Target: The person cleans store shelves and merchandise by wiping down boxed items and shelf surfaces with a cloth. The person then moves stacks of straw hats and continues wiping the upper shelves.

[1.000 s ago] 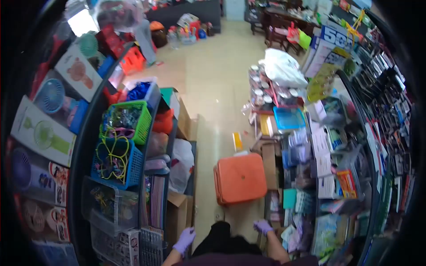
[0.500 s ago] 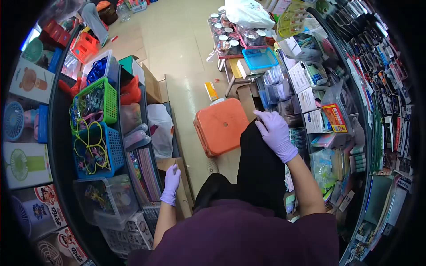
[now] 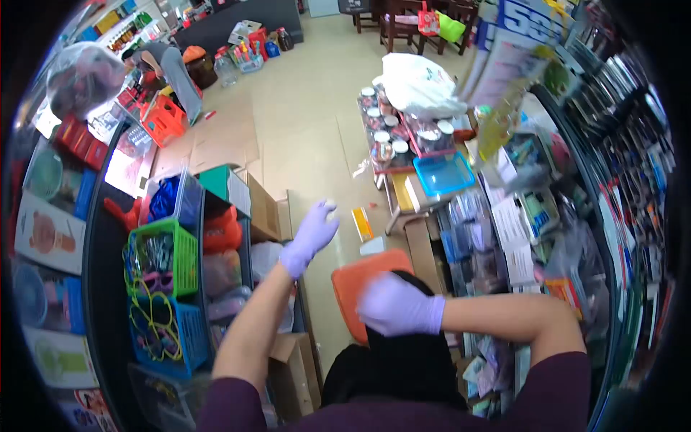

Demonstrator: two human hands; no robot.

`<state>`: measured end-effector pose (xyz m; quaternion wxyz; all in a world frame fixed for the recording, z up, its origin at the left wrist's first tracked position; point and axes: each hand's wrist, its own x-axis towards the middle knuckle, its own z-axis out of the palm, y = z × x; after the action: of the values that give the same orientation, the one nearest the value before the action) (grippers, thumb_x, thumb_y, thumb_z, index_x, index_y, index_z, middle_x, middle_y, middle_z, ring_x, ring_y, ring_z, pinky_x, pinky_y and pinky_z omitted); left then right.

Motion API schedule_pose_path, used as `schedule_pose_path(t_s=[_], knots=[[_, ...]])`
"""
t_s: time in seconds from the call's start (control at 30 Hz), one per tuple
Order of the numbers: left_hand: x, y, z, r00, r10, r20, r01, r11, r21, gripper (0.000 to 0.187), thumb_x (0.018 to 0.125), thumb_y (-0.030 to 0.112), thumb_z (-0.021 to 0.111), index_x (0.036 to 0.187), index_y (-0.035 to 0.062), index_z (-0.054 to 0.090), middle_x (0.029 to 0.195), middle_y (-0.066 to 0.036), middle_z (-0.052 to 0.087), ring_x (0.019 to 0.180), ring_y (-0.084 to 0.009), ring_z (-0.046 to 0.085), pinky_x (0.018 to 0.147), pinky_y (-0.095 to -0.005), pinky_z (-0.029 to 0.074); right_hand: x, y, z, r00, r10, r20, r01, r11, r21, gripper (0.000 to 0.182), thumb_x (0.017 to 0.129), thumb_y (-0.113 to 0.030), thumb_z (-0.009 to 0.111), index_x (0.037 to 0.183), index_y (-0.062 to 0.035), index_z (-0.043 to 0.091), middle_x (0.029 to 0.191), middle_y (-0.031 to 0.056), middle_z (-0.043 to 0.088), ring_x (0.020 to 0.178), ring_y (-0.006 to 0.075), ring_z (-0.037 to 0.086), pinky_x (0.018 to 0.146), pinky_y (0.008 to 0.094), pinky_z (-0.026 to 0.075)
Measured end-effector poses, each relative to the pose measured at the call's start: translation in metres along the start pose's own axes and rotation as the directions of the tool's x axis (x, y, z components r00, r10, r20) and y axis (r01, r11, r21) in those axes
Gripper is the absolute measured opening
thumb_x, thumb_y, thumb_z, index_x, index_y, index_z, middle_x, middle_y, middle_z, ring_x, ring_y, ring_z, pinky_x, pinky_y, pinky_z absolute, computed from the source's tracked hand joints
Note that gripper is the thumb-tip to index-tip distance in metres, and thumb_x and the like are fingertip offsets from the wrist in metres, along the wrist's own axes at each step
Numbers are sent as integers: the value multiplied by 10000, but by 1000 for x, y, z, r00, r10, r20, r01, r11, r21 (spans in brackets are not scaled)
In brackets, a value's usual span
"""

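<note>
My left hand, in a thin purple glove, is raised over the aisle floor with its fingers loosely bent and apart; nothing shows in it. My right hand, gloved the same way, is smeared by motion in front of my dark-trousered knee. It overlaps the orange stool, whose square top is partly hidden behind the hand and leg. Beyond the stool, a yellow-and-white box lies on the floor.
To the left, shelves carry a green basket and a blue basket. At the right stand packed stationery shelves, a blue tray and a white plastic bag above lidded jars. Far left, a person bends near a red stool.
My left hand has risen and reached forward from low beside the shelf. My right hand has left the knee and swung inward over the stool. The view has tilted up.
</note>
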<state>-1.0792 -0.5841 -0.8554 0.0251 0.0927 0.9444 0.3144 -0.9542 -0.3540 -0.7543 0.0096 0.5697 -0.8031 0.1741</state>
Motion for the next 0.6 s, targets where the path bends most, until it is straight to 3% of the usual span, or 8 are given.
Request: schedule_pose_path(t_s=[0.07,0.17,0.2,0.23,0.3,0.37,0.53,0.6], knots=[[88,22,-26,990,139,-12,-135,979,150,386,822,206,543,1139,-9,600,1256,-265,501,1127,-375,529,965,-396,442,11,20,6,998,-30,59,25,996,84,168,755,-241,575,670,-96,588,697,84,550,728,237,527,629,368,398],[182,85,-74,981,1,193,-39,980,193,409,851,253,549,1199,38,567,1352,-248,446,1260,-373,429,1073,-418,337,26,60,-8,992,85,91,-97,985,141,168,732,-245,571,672,-91,603,688,79,568,701,235,540,609,366,404],[196,118,-96,979,35,200,-67,986,153,403,849,249,549,1194,42,569,1350,-245,447,1250,-372,438,1067,-421,343,24,69,-6,987,136,90,-147,981,125,157,727,-235,561,661,-97,599,667,79,572,687,234,547,591,369,409],[192,143,-110,977,61,205,-84,990,110,397,847,246,548,1189,45,571,1348,-242,448,1239,-371,447,1062,-424,349,21,73,-6,985,148,90,-159,977,139,154,722,-226,555,645,-100,598,662,83,579,667,233,551,573,371,414],[185,151,-109,985,171,7,-169,976,-135,377,847,229,560,1166,29,572,1326,-246,459,1225,-382,453,1047,-427,365,19,76,-1,970,172,173,-208,953,222,159,717,-222,556,638,-96,611,666,78,595,664,247,578,572,378,443],[173,160,-122,988,17,151,11,983,-183,371,854,225,562,1167,25,570,1316,-258,458,1208,-394,463,1037,-431,377,29,75,-16,945,148,291,-218,949,227,156,730,-220,564,668,-98,641,694,80,612,699,250,599,598,384,462],[72,137,-121,971,-233,-55,212,944,-253,372,838,205,614,1153,9,585,1317,-273,467,1227,-395,457,1042,-424,370,31,84,-23,888,165,428,-270,942,197,190,782,-199,532,715,-76,660,754,105,634,750,273,622,627,403,499],[9,123,-124,928,-372,-21,355,898,-259,387,834,205,611,1173,18,591,1311,-270,475,1247,-378,443,1049,-405,366,23,84,-25,844,191,502,-305,940,155,193,787,-178,529,721,-65,671,777,120,648,763,287,633,643,411,505]])
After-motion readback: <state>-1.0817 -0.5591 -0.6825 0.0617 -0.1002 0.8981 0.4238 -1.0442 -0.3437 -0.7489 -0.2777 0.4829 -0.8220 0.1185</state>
